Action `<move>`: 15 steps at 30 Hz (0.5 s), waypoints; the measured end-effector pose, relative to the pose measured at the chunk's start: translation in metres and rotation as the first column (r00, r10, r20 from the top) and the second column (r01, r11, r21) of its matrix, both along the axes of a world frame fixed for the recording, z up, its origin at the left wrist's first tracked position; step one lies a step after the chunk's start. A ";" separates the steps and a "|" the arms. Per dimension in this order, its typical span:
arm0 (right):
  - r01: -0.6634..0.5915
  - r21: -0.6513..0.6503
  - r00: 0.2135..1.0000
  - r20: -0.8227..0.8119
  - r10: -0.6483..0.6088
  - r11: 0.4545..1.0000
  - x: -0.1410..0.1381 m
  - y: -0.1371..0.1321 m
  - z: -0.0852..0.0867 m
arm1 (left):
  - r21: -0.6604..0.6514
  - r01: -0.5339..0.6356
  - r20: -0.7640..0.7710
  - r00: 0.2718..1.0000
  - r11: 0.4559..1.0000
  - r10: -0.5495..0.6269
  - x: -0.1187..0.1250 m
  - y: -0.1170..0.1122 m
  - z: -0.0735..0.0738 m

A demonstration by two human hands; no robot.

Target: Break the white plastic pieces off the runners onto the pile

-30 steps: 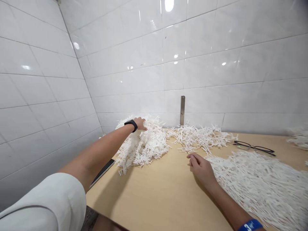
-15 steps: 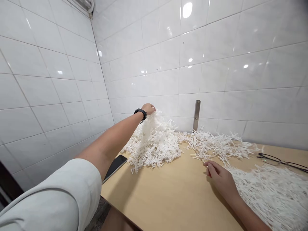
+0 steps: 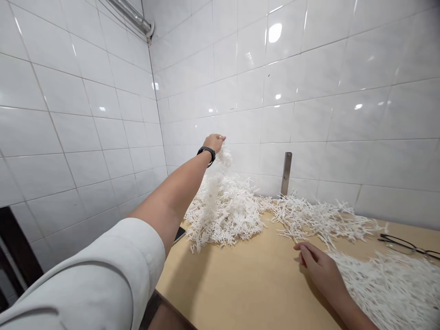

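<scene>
My left hand (image 3: 216, 141), with a black band on its wrist, is raised above a big heap of white branched plastic pieces (image 3: 228, 215). Its fingers are closed on a clump of white branched pieces (image 3: 225, 158) that dangles below them. My right hand (image 3: 319, 268) hovers low over the table, thumb and fingers pinched together; whether anything is between them I cannot make out. Just beyond it lies a looser spread of white pieces (image 3: 309, 213). Another wide layer of pieces (image 3: 388, 284) is beside my right wrist.
The pieces lie on a light wooden table (image 3: 247, 275). Black-framed glasses (image 3: 410, 245) rest at the far right. A phone (image 3: 179, 234) is partly hidden behind my left arm. A metal bracket (image 3: 286, 174) stands against the white tiled wall (image 3: 309, 114).
My left hand has risen, lifting a clump farther from the heap. My right hand stays pinched in nearly the same place over the table. The view has shifted slightly.
</scene>
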State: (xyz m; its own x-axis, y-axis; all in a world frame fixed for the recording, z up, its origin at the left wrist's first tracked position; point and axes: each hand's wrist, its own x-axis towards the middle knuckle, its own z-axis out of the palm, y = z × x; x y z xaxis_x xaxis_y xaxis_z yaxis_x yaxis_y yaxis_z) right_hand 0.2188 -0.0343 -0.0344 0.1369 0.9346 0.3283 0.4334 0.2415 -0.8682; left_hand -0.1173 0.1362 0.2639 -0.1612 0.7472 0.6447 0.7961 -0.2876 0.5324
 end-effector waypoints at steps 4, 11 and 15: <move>-0.004 0.003 1.000 0.014 0.004 1.000 -0.001 0.002 -0.003 | 0.112 0.051 0.118 0.991 0.992 -0.064 0.007 -0.002 0.026; 0.026 0.011 0.999 -0.022 -0.026 1.000 -0.007 -0.005 0.000 | 0.225 0.372 0.375 0.820 0.901 -0.432 0.068 -0.023 0.047; -0.044 0.040 0.982 -0.181 0.051 0.998 -0.015 -0.010 0.004 | 0.158 0.714 0.652 0.443 0.682 -0.615 0.112 -0.064 0.015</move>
